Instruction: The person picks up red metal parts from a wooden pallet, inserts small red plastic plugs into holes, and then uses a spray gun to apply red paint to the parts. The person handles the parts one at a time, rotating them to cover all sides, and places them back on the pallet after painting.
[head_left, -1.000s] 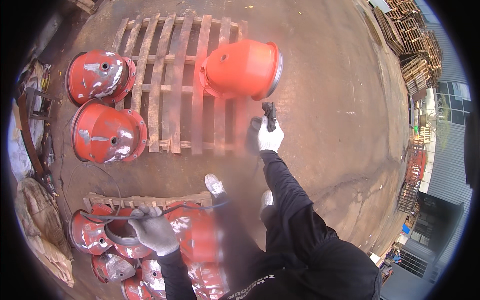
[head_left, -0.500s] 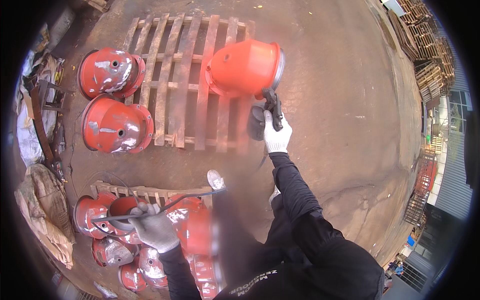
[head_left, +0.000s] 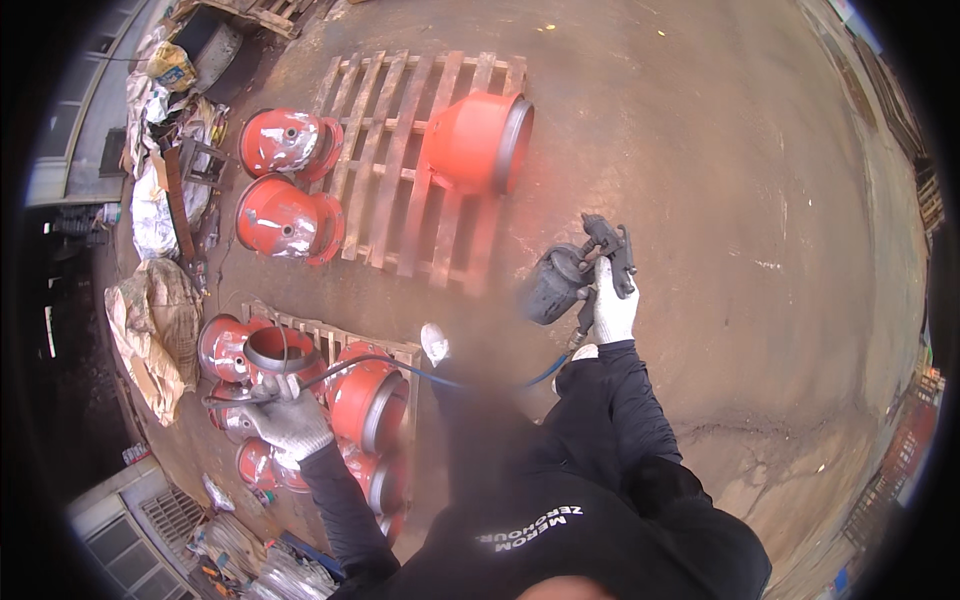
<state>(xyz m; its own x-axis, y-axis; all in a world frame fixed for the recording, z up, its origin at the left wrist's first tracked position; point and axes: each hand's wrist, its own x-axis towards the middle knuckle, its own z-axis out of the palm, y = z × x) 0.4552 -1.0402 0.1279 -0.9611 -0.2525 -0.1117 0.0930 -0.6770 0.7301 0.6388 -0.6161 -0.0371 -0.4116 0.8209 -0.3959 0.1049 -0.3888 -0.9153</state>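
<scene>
Dark grey spray gun [head_left: 619,256] is gripped in the gloved right hand [head_left: 615,305], cup [head_left: 553,287] to its left, well apart from the bright red housing [head_left: 468,140] on the wooden pallet [head_left: 386,215]. Gloved left hand [head_left: 288,420] is curled round the hose [head_left: 378,358], near some scuffed red housings [head_left: 358,398].

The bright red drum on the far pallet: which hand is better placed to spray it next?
Probably the right hand: it holds the spray gun and is nearer to the drum. The left hand is holding the hose.
</scene>
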